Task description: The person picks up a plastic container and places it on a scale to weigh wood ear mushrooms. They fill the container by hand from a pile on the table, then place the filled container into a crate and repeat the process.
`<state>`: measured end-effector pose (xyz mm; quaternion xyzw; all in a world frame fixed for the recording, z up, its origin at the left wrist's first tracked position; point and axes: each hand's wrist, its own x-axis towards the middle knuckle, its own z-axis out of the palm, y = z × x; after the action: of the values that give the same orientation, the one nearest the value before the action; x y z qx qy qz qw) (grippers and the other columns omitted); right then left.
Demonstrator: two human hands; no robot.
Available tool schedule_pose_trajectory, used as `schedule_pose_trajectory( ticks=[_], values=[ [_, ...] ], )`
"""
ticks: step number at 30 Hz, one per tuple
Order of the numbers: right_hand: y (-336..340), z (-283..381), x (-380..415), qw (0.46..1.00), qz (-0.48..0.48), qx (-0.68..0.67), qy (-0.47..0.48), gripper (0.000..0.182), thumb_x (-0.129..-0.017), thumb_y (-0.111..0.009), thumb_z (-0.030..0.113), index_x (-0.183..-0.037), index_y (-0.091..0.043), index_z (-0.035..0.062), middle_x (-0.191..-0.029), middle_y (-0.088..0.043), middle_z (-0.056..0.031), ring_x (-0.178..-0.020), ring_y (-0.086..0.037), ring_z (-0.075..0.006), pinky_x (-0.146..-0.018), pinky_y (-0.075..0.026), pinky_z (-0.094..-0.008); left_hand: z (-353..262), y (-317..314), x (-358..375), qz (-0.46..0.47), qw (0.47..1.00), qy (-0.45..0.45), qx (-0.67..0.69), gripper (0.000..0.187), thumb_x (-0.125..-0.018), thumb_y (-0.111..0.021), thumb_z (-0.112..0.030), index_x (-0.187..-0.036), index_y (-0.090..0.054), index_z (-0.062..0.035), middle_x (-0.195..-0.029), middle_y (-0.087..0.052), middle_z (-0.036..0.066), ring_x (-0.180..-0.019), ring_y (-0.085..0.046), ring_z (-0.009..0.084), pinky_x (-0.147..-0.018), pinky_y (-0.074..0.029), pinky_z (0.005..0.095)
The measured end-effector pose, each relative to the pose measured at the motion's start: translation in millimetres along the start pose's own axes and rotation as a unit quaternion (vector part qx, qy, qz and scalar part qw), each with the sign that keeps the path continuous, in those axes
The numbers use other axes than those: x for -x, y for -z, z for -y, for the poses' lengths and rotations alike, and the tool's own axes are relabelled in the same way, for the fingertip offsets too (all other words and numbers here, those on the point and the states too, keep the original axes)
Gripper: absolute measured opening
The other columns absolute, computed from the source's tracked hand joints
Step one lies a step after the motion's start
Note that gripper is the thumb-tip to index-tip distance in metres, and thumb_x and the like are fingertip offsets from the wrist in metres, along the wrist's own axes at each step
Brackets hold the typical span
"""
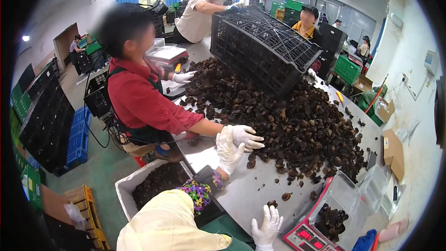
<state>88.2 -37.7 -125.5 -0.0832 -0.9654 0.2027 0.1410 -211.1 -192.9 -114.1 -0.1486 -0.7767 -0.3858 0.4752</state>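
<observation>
My left hand (pixel 228 152), white-gloved below a floral cuff, is raised at the table's left edge with fingers apart and nothing in it. It overlaps a co-worker's gloved hand (pixel 247 138) in view; whether they touch is unclear. At the bottom, my right hand (pixel 267 227) is also gloved, open and empty, just left of a red scale (pixel 304 236). A clear tray (pixel 346 197) on the scale holds some dark pieces. A large heap of dark brown, shrivelled pieces (pixel 283 121) covers the middle of the metal table (pixel 237 195).
Above the heap, a person in a light shirt (pixel 193 17) tilts a black crate (pixel 260 42). A person in red (pixel 134 97) stands at left, beside a white box (pixel 124 194) of dark material. Another scale (pixel 166 53), yellow-handled tool (pixel 339 96) and cardboard box (pixel 393 153) lie around.
</observation>
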Motion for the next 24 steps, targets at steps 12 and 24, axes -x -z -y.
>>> schedule_pose_trajectory(
  ticks=[12, 24],
  values=[
    [-3.2, 0.3, -0.1, 1.0, -0.017, 0.002, 0.0, 0.073, -0.073, -0.077, 0.029, -0.14, -0.052, 0.0143, -0.143, -0.047, -0.0124, -0.137, -0.04, -0.0343, -0.114, -0.026, -0.0612, -4.3, -0.5, -3.9, 0.03, 0.999, -0.017, 0.004, 0.067, -0.09, -0.064, -0.025, -0.149, -0.037, -0.0045, -0.141, -0.047, 0.024, -0.134, -0.042, 0.0421, -0.111, -0.027, 0.0548],
    [-0.7, 2.5, 0.0, 1.0, -0.018, -0.005, 0.004, 0.071, -0.075, -0.075, 0.03, -0.14, -0.052, 0.0135, -0.144, -0.046, -0.0132, -0.137, -0.04, -0.0344, -0.115, -0.025, -0.0613, -0.6, -2.6, 0.8, 0.019, 0.999, -0.023, -0.016, 0.068, -0.089, -0.066, -0.024, -0.148, -0.038, -0.0048, -0.145, -0.045, 0.022, -0.136, -0.041, 0.0402, -0.113, -0.026, 0.0532]
  ],
)
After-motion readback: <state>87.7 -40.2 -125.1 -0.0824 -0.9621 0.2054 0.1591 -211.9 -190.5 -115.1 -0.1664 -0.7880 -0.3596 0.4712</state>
